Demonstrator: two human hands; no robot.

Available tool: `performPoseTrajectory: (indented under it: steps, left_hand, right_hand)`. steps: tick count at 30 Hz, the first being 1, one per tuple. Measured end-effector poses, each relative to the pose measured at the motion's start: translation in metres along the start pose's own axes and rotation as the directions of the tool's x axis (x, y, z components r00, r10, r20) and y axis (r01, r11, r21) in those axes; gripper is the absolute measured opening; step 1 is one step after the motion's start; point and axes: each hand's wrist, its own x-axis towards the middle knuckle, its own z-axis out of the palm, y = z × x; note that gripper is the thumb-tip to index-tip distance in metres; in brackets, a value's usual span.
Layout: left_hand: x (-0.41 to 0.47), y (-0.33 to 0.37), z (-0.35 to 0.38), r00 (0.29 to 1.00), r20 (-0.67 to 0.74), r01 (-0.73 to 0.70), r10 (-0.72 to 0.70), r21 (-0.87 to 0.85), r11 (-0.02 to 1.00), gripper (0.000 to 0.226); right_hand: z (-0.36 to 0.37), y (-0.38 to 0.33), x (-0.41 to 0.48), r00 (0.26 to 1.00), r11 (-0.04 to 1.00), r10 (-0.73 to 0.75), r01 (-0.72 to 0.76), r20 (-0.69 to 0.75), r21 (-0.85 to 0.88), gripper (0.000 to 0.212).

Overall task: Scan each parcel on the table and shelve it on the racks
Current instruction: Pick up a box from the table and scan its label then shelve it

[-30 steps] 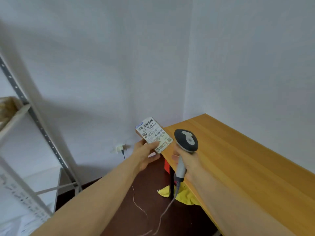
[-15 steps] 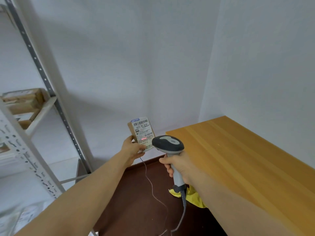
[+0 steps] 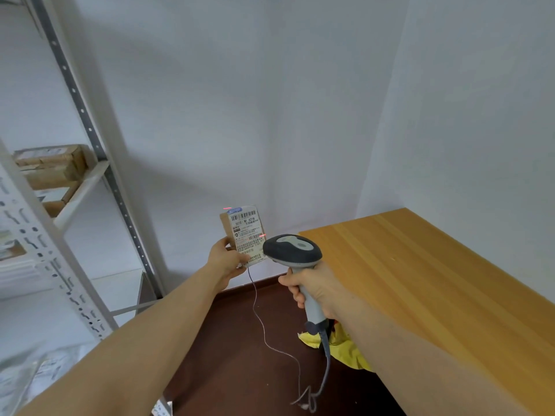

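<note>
Above the dark floor, between rack (image 3: 90,187) and table (image 3: 420,280), held a small cardboard parcel (image 3: 244,232) upright in the left hand (image 3: 226,262), thumb pressed on the lower label, fingers curled behind. Had the white label facing the camera. Gripped the grey scanner (image 3: 292,250) by its handle in the right hand (image 3: 312,288), fingers wrapped fully round, its head just right of the parcel's lower corner; could not tell whether touching. Showed two short red marks of light, one at the label's top left, one at its right edge. Had cardboard boxes (image 3: 51,163) stacked on the rack's shelf at left. Trailed the scanner's cable (image 3: 326,364) down to the floor, beside a crumpled yellow thing (image 3: 345,346) under the table's edge.
</note>
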Motion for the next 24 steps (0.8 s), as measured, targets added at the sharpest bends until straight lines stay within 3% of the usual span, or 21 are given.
performPoseTrajectory:
  steps: [9, 17, 20, 24]
  left_hand:
    - [0.001, -0.008, -0.021, 0.997, -0.068, 0.019, -0.020, -0.010, 1.000, 0.058]
    - [-0.033, -0.007, -0.075, 0.974, -0.227, -0.024, -0.010, -0.149, 0.989, 0.040]
    - [-0.058, -0.012, -0.123, 0.914, -0.400, -0.139, 0.061, -0.169, 0.976, 0.040]
    - [-0.090, -0.020, -0.202, 0.714, -0.685, -0.289, 0.146, -0.099, 0.952, 0.049]
  right_hand:
    - [0.012, -0.001, 0.005, 0.999, 0.999, -0.001, 0.004, 0.055, -0.053, 0.026]
    - [0.052, -0.002, 0.017, 0.982, 1.000, -0.009, 0.005, 0.189, 0.017, 0.009]
    - [0.097, -0.002, 0.023, 0.956, 1.000, -0.005, 0.004, 0.293, 0.006, 0.012]
    - [0.171, 0.002, 0.018, 0.897, 1.000, 0.004, 0.000, 0.441, -0.008, 0.013]
